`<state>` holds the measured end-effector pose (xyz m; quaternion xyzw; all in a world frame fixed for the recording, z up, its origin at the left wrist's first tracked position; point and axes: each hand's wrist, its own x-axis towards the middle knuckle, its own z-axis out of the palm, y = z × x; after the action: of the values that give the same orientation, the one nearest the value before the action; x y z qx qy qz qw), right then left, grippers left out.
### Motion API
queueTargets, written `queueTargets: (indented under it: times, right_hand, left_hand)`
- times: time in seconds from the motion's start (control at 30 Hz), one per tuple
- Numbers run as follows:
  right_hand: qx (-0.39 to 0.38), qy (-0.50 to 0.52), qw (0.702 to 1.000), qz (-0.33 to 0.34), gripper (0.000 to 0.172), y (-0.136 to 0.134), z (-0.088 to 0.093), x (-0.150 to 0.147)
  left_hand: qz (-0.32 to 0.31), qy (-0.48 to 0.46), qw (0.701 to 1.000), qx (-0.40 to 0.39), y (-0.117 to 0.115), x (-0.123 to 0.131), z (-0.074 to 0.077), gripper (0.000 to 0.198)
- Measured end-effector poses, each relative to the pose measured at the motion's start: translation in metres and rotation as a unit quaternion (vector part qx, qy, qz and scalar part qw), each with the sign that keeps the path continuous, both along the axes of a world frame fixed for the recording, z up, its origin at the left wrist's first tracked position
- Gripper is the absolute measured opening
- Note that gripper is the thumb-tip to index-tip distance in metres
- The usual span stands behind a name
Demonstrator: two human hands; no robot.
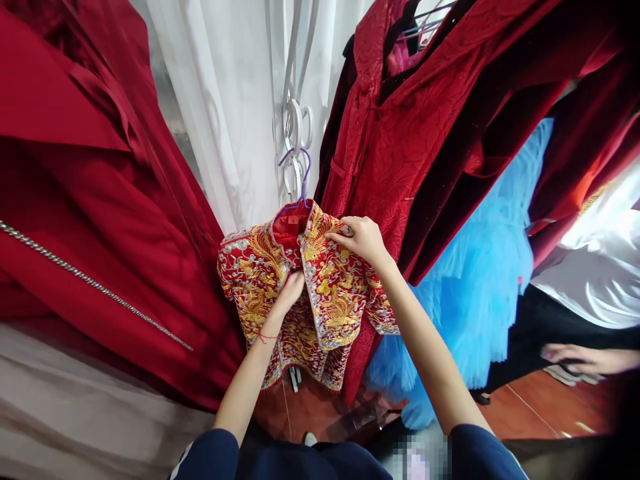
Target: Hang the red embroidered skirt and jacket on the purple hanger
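A red jacket (327,287) with dense gold and silver embroidery hangs on a purple hanger (304,177) in front of me. Its front is parted at the collar, showing red lining and a matching embroidered layer beneath. My left hand (293,288) reaches into the parted front just below the collar. Its fingers are mostly hidden by the cloth, so their grip is unclear. At the jacket's shoulder on the right side, my right hand (365,240) pinches the fabric between thumb and fingers.
A white scrolled metal stand (296,127) rises behind the jacket, before white curtains (220,100). Red gowns (100,220) crowd the left; a red patterned dress (377,167) and blue tulle dress (465,280) hang right. Another person's hand (583,359) shows at far right, above the tiled floor (543,400).
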<state>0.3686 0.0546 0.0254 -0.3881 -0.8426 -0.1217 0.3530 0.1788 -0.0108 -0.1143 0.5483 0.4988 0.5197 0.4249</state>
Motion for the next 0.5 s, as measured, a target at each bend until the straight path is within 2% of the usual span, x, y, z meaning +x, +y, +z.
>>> queueTargets:
  times: [0.1,0.17,0.27,0.4,0.5]
  right_hand:
    - [0.006,0.025,1.000,-0.005,0.046,-0.005,-0.001,-0.002]
    - [-0.014,0.057,0.998,0.010,0.044,-0.008,-0.002,0.002]
    - [-0.089,0.114,0.988,0.047,0.044,-0.012,-0.010,0.023]
    - [-0.213,0.205,0.952,0.081,0.046,-0.018,-0.034,0.063]
    - [-0.243,0.277,0.922,0.118,0.042,-0.023,-0.055,0.079]
  left_hand:
    - [0.029,-0.083,0.996,0.028,0.001,-0.009,0.007,0.064]
    - [0.017,-0.089,0.993,0.077,-0.003,-0.007,0.007,0.054]
    - [0.000,-0.075,0.987,0.143,-0.009,-0.002,0.005,0.042]
    - [0.053,-0.065,0.978,0.192,-0.014,-0.004,0.007,0.034]
    - [0.058,-0.047,0.972,0.222,-0.016,-0.003,0.017,0.029]
